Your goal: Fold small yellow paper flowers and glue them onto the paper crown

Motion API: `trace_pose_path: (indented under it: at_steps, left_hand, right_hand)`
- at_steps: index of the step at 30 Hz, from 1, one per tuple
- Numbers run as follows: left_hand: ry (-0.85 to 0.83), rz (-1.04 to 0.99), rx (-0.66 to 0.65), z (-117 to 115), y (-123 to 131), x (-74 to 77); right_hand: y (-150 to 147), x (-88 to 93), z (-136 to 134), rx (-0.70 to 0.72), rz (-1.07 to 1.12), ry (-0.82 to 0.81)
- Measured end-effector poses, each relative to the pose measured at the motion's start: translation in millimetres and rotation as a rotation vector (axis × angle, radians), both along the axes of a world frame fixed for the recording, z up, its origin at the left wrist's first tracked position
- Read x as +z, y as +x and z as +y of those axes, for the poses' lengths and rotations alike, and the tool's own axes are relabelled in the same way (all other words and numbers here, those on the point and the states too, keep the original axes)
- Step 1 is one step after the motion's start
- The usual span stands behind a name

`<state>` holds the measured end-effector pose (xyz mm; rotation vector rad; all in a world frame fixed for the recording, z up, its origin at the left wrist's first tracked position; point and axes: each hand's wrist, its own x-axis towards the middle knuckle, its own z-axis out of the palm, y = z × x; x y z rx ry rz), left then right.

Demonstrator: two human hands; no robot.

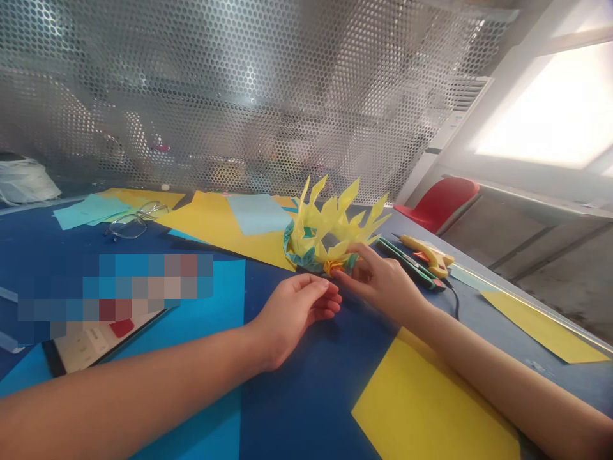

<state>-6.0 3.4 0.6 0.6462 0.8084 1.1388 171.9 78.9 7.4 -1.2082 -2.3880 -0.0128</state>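
Observation:
A folded paper crown (330, 220) stands on the blue table. It has tall pale-yellow points, a teal folded band and an orange folded piece (332, 266) at its front. My right hand (387, 281) reaches in from the right, its thumb and forefinger closed on the crown's front edge at the orange piece. Just below and left of that, my left hand (297, 313) is loosely closed, thumb against curled fingers. Nothing shows in it, and it sits a little apart from the crown.
Right of the crown lie a yellow glue gun (433, 255) with a black cord and a green-and-black tool (412, 265). Yellow paper (431, 402), blue paper (215, 396), glasses (131, 223) and a phone (96, 345) lie about. Behind stands a perforated metal screen (239, 96).

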Motion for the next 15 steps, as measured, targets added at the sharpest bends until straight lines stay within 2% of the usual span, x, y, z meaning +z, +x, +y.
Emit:
trace_pose_path:
  at_steps: [7,15]
  left_hand:
    - [0.007,-0.003,-0.012,2,0,1.1]
    - [0.001,0.003,-0.015,1,1,1.7]
  right_hand:
    - [-5,11.7,-5,-0.019,-0.058,-0.101]
    - [-9,14.8,-3,0.007,-0.072,-0.201]
